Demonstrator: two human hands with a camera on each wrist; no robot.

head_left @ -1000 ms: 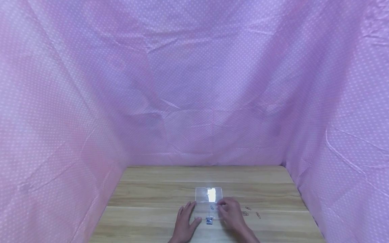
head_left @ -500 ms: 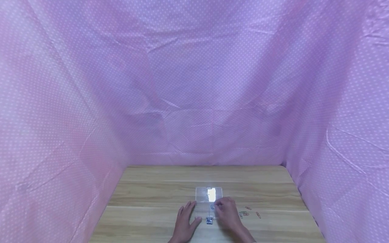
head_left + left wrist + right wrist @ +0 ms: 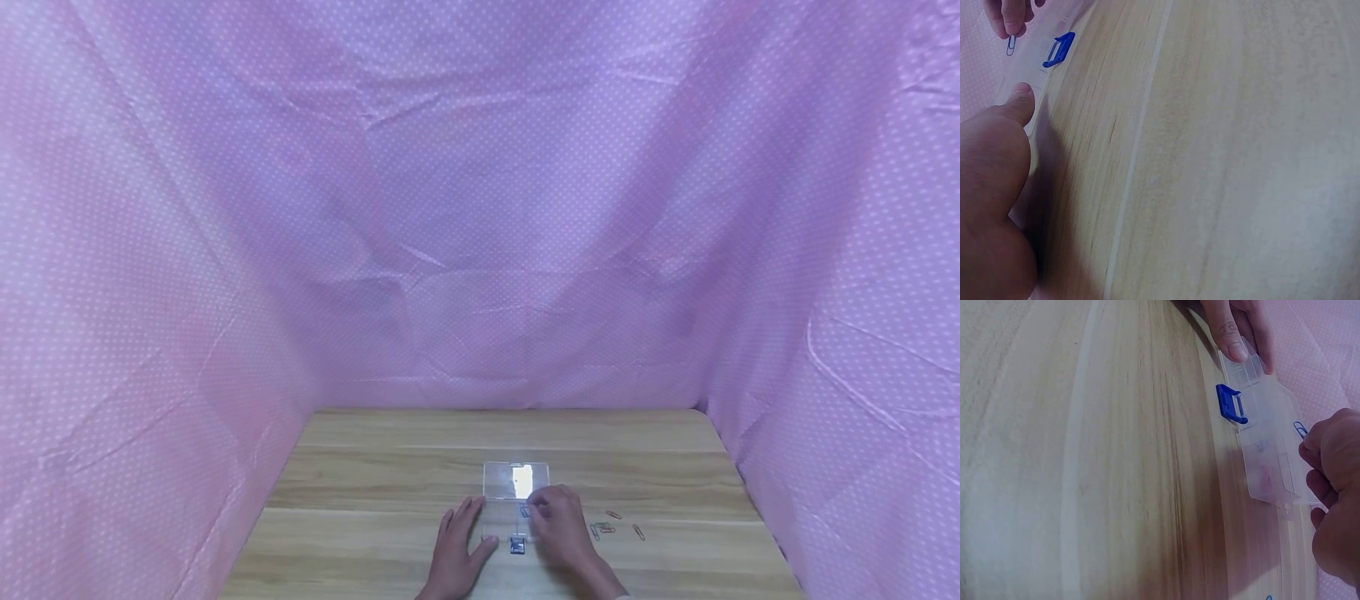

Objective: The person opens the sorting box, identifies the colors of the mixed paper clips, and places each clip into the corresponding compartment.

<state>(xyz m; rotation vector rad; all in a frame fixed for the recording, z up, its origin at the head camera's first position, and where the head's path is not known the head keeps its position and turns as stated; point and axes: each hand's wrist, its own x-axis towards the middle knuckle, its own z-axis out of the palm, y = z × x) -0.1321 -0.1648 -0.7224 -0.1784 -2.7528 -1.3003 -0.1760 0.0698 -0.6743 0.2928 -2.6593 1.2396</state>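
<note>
A clear plastic box (image 3: 1265, 412) with compartments lies on the table, its transparent lid (image 3: 498, 481) swung back away from me. A blue latch (image 3: 1059, 50) hangs on the front side. My left hand (image 3: 456, 550) holds the box's left end, thumb at the front wall and fingers toward the back. Above the right part of the box, my right hand (image 3: 561, 525) pinches a blue paper clip (image 3: 1300, 429) between thumb and fingertips. Inside the box a reddish shape (image 3: 1267, 478) shows faintly through the wall; its kind is unclear.
Several coloured paper clips (image 3: 607, 529) lie loose on the wooden table (image 3: 360, 475), right of my right hand. A single red one (image 3: 638, 532) lies farther right. Pink dotted cloth (image 3: 495, 333) hangs around the back and sides of the table.
My right hand has shifted slightly left over the box with the blue paper clip, uncovering a loose clip on the table beside it. My left hand and the box have stayed put.
</note>
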